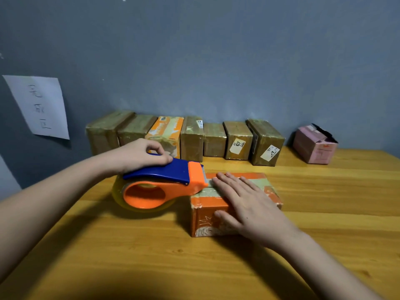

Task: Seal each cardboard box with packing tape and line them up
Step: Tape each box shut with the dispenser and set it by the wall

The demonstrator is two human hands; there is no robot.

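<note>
Wooden tabletop (pixel 151 245), orange box (pixel 236 204) at centre: right hand (pixel 242 204) flat, fingers straight, pinning tape; left hand (pixel 140 156) grip clamped on tape dispenser (pixel 164 180) at 9 o'clock; best tilt blade down, tear cleanly, then smooth.

Taping an orange box on a wooden table

The right hand (pixel 244 204) lies flat on the orange box (pixel 268 187); the left hand (pixel 140 155) grips a tape dispenser (pixel 164 182) at the box's left edge. Seven boxes (pixel 186 138) line the wall, a pink box (pixel 315 145) apart.
</note>
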